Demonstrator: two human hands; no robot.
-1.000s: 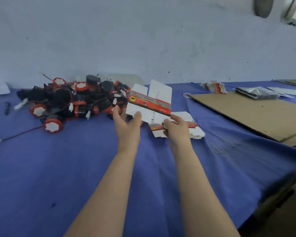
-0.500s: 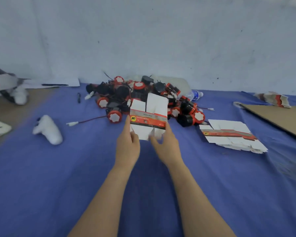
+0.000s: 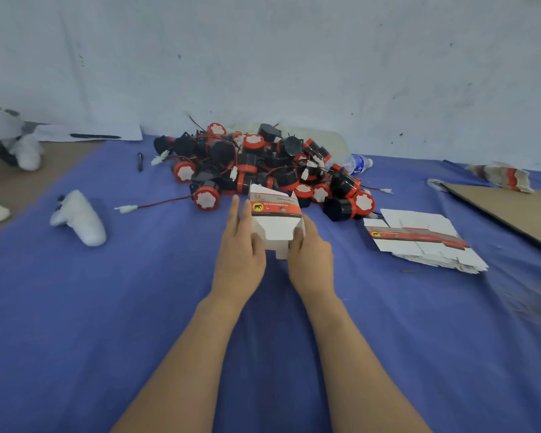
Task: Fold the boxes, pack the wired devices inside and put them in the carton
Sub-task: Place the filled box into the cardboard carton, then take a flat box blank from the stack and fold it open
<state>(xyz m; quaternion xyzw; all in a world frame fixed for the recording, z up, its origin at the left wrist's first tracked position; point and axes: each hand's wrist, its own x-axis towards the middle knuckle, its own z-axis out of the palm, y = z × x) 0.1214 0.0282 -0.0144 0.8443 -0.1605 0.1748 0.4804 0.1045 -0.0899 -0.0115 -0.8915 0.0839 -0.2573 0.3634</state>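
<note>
I hold a small white box with a red and grey band between both hands above the blue cloth. Its sides stand up and a bottom flap hangs down toward me. My left hand holds its left side, thumb on the front and fingers stretched up along the side. My right hand grips the right side, thumb on the front. Behind the box lies a pile of black and red wired devices. A stack of flat box blanks lies to the right.
A white game controller lies at the left on the blue cloth. A brown cardboard sheet sits at the far right, with a plastic bottle behind the pile. A black pen lies near the back left.
The flat blank has come off the stack and been opened into a box shape between both hands. The view has swung left, so the pile sits in the centre.
</note>
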